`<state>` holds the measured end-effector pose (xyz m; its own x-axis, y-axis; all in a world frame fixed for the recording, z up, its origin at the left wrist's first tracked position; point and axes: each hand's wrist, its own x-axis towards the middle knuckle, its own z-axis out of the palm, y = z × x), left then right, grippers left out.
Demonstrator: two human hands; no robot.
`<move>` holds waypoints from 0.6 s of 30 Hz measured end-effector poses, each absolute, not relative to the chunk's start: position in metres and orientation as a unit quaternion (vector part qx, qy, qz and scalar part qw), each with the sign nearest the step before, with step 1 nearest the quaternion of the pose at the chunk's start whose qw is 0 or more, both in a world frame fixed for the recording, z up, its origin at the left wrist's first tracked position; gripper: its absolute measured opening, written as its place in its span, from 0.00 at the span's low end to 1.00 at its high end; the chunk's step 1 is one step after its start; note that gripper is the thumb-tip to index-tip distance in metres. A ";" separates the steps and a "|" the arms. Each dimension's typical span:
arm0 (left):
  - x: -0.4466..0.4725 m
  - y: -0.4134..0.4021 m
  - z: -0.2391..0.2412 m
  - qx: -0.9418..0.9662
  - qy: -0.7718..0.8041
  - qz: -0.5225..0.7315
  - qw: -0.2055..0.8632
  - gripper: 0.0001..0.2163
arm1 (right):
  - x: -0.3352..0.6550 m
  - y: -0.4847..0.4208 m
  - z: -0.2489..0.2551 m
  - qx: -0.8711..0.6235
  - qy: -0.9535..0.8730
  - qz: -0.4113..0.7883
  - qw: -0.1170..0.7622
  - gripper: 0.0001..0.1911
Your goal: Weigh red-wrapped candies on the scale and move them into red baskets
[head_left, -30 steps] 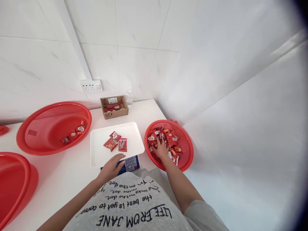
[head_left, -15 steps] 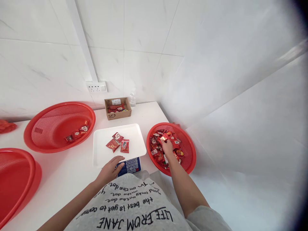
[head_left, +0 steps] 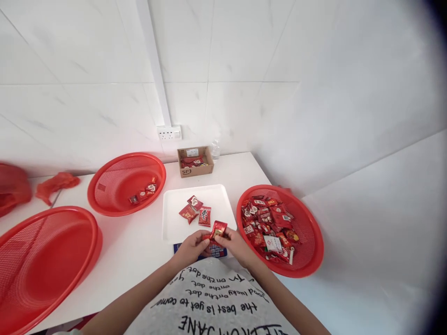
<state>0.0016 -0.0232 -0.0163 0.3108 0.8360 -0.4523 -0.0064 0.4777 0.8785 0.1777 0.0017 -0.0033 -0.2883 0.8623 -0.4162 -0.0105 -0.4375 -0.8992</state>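
Observation:
In front of my body, over the near edge of the white tray [head_left: 171, 223], both hands come together on small red snack packets. My right hand [head_left: 236, 245] pinches a shiny red and gold packet [head_left: 219, 228]. My left hand [head_left: 191, 247] has its fingers closed on a bit of red wrapper [head_left: 206, 237]; whether this is a second packet or part of the same one I cannot tell. On the tray lie three red packets, one marked with a large black character [head_left: 205, 216]. Partly hidden under my hands is a blue keypad [head_left: 218, 252].
At right stands a red basket [head_left: 316, 242] heaped with red packets. A red basket [head_left: 101, 172] at back left holds several packets; another red basket [head_left: 92, 242] sits at near left. A cardboard box [head_left: 196, 172] with packets and a clear bottle [head_left: 215, 150] stand by the wall.
My right hand has left the right basket and brought a packet to my left hand. My left hand has closed on red wrapper. The view has shifted left.

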 end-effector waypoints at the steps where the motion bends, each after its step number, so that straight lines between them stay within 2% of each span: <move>1: 0.001 -0.024 -0.016 0.399 0.508 0.305 0.700 0.22 | 0.170 -0.003 -0.005 -0.504 -0.421 0.685 0.316 0.19; 10: -0.013 -0.029 -0.013 0.331 0.548 0.332 0.693 0.19 | 0.149 -0.015 -0.023 -0.483 -0.288 0.765 0.312 0.22; 14: -0.019 -0.030 -0.018 0.282 0.539 0.353 0.711 0.19 | 0.148 -0.013 -0.018 -0.498 -0.234 0.773 0.315 0.20; 18: -0.027 -0.026 -0.022 0.298 0.591 0.358 0.659 0.17 | 0.150 -0.011 -0.017 -0.517 -0.202 0.764 0.329 0.18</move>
